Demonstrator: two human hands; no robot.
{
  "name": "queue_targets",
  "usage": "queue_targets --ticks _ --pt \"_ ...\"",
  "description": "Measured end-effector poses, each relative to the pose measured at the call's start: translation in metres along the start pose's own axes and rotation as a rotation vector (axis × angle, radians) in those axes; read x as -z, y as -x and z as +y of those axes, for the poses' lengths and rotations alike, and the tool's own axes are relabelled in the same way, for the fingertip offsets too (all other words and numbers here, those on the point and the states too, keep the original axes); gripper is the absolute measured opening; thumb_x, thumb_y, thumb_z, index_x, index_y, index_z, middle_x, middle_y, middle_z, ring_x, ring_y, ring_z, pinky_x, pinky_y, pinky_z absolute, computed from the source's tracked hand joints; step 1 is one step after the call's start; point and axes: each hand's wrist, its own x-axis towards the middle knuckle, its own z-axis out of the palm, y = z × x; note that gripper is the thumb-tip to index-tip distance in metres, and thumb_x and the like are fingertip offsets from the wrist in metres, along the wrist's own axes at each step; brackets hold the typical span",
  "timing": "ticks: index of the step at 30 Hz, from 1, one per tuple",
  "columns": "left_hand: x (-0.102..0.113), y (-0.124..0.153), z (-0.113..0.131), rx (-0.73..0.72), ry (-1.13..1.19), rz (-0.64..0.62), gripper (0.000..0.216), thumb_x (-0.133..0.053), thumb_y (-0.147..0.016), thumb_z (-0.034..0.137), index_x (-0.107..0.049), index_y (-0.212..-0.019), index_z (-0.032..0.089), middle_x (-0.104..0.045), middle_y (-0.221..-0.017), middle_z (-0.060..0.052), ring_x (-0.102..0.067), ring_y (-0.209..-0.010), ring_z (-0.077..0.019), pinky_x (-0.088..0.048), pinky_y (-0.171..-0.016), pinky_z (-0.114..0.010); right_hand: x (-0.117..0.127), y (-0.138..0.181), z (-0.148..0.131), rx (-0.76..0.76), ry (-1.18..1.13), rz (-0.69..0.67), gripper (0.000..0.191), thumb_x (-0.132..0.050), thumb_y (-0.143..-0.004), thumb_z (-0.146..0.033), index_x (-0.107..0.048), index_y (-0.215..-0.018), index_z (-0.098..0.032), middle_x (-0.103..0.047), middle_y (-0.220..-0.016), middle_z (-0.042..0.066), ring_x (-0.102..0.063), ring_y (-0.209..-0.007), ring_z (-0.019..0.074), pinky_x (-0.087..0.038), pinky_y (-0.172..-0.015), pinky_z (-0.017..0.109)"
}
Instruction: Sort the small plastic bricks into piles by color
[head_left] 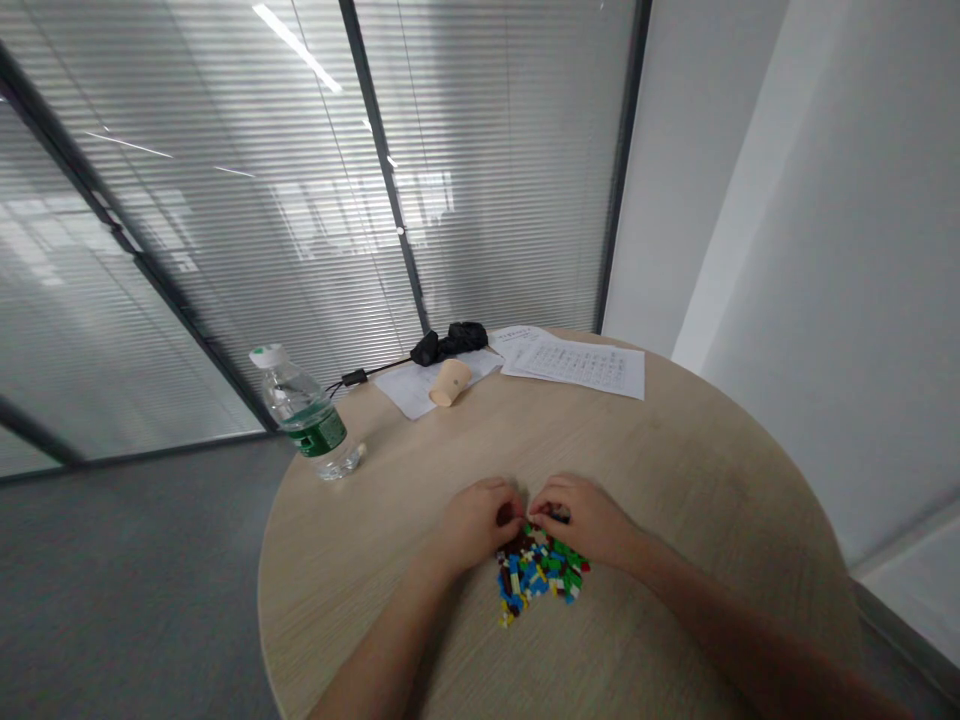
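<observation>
A heap of small plastic bricks in blue, green, yellow, white and dark red lies on the round wooden table near its front. My left hand rests at the heap's far left edge with fingers curled in a pinch. My right hand sits at the far right edge, fingers also pinched. The fingertips of both hands meet over the heap around tiny bricks too small to make out.
A water bottle with a green label stands at the table's left edge. A tipped paper cup, printed sheets, a black bundle and a cable lie at the back. Glass walls with blinds stand behind.
</observation>
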Motion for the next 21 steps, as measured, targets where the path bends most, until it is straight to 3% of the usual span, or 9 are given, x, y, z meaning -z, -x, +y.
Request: queue_targets --ticks 6,10,12,15,21 --pt "0.009 0.001 -0.004 0.017 -0.011 0.033 0.009 -0.054 -0.077 0.022 -0.062 -0.076 0.019 -0.06 -0.078 -0.001 -0.054 -0.076 -0.015 -0.038 -0.065 -0.023 0.001 0.001 0.004 0.021 -0.007 0.025 0.008 -0.061 -0.079 -0.02 -0.068 -0.077 -0.02 -0.066 -0.078 0.003 -0.057 -0.08 0.0169 -0.041 -0.074 0.028" --pt "0.028 0.005 -0.023 0.162 -0.061 0.164 0.015 -0.052 -0.081 0.025 -0.065 -0.082 0.019 -0.062 -0.085 -0.004 -0.055 -0.082 -0.0167 -0.04 -0.07 -0.025 0.004 0.002 0.01 -0.002 -0.012 0.05 0.009 -0.059 -0.079 -0.019 -0.068 -0.079 -0.019 -0.067 -0.08 0.004 -0.057 -0.082 0.0174 -0.042 -0.076 0.029" --pt "0.032 0.008 -0.032 0.237 -0.104 0.161 0.013 -0.054 -0.08 0.024 -0.066 -0.08 0.019 -0.062 -0.086 -0.005 -0.056 -0.084 -0.0176 -0.039 -0.069 -0.025 0.005 0.002 0.012 -0.016 -0.006 0.059 0.009 -0.059 -0.08 -0.02 -0.068 -0.079 -0.019 -0.067 -0.081 0.004 -0.057 -0.081 0.0176 -0.042 -0.076 0.029" --pt "0.032 0.009 -0.039 0.287 -0.132 0.136 0.012 -0.055 -0.078 0.022 -0.067 -0.08 0.019 -0.062 -0.089 -0.005 -0.056 -0.086 -0.0178 -0.039 -0.069 -0.025 0.005 0.003 0.014 -0.023 0.006 0.047 0.01 -0.058 -0.081 -0.021 -0.068 -0.078 -0.019 -0.067 -0.081 0.004 -0.057 -0.081 0.0179 -0.042 -0.076 0.03" --pt "0.021 0.005 -0.035 0.249 -0.137 0.131 0.011 -0.055 -0.077 0.023 -0.064 -0.08 0.02 -0.061 -0.088 -0.003 -0.056 -0.086 -0.0179 -0.039 -0.069 -0.026 0.006 0.001 0.013 -0.049 0.021 0.046 0.01 -0.058 -0.08 -0.02 -0.068 -0.078 -0.018 -0.068 -0.08 0.005 -0.058 -0.081 0.0182 -0.042 -0.077 0.03"
